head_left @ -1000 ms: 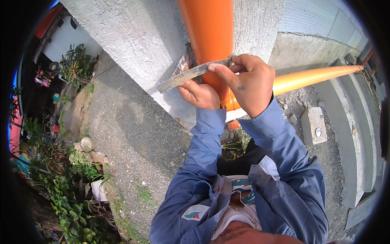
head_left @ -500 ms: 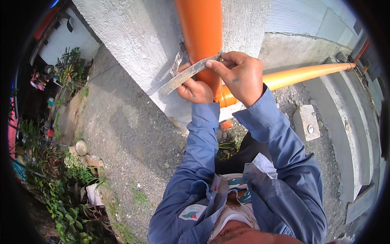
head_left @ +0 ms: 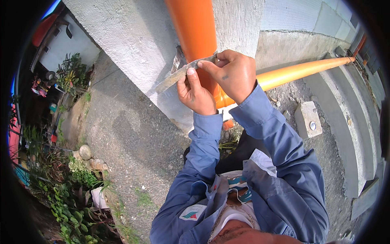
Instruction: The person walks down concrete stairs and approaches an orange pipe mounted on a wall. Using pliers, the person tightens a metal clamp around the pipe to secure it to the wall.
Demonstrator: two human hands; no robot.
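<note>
An upright orange pipe (head_left: 193, 28) runs down along a rough white concrete post. Across its near side lies a thin grey metal strip (head_left: 168, 81), slanting down to the left. Another bent piece of grey metal (head_left: 177, 57) shows between pipe and post; whether it belongs to the same strip, I cannot tell. My left hand (head_left: 198, 96) pinches the strip near its middle, thumb on top and fingers beneath. My right hand (head_left: 239, 75) is closed on the strip's upper right end, thumb against its face, beside the pipe's right edge.
A yellow-orange pipe (head_left: 304, 72) stretches right from the upright pipe's foot. Concrete steps (head_left: 345, 134) rise at the right. A concrete block (head_left: 307, 120) sits on gravel nearby. Plants (head_left: 73, 203) border the paved ground (head_left: 130, 134) at the left.
My left thumb has come round onto the strip's front face, where the left fingers were behind it before. The right hand keeps its grip. The view has shifted slightly.
</note>
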